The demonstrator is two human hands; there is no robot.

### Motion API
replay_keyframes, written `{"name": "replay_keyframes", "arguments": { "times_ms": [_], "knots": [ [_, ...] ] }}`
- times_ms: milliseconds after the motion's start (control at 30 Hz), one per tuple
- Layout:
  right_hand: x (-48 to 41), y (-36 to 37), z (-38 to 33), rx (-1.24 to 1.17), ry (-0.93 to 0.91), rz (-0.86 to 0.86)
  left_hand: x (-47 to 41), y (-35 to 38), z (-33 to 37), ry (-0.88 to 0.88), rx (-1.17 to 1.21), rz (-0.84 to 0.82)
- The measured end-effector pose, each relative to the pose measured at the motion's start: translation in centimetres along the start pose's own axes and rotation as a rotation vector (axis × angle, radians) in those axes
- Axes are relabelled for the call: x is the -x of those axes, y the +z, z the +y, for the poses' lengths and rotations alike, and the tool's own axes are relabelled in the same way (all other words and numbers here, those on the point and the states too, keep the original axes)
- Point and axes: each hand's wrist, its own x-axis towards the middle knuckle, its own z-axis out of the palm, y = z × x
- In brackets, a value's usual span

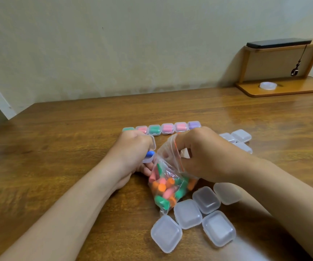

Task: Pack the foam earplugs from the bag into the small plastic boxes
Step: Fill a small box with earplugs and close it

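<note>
Your clear zip bag (168,187) lies in the middle of the table (57,147), and its mouth with the orange-red strip is lifted up. Inside are foam earplugs (161,187) in orange, green and pink. Your right hand (204,153), at 1 o'clock of the bag, has curled fingers and pinches the bag's mouth. Your left hand (133,147), at 10 o'clock, is curled round a small open box (148,159) with its lid up. A blue earplug (150,153) sits in it. At 12 o'clock stands a row of filled boxes (167,128), green, pink and purple inside. Closed clear boxes (187,213) lie at 5 o'clock, just beside the bag's bottom, and more boxes (241,135) at 2 o'clock.
</note>
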Motion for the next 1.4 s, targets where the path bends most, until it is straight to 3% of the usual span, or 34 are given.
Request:
{"name": "replay_keyframes", "arguments": {
  "times_ms": [333, 733, 1033, 1400],
  "knots": [
    [-0.3, 0.3, 0.0, -0.033, 0.041, 0.010, 0.2, -0.2, 0.2, 0.010, 0.134, -0.003],
    [-0.7, 1.4, 1.8, -0.265, -0.122, 0.162, 0.3, -0.7, 0.5, -0.021, 0.401, -0.051],
    [-0.6, 1.1, 1.3, -0.276, -0.076, 0.223, -0.2, -0.9, -0.1, -0.012, 0.483, -0.113],
    [-0.4, 0.4, 0.4, -0.487, -0.107, 0.231, 0.0, -0.9, 0.0, 0.005, 0.528, -0.167]
  ]
}}
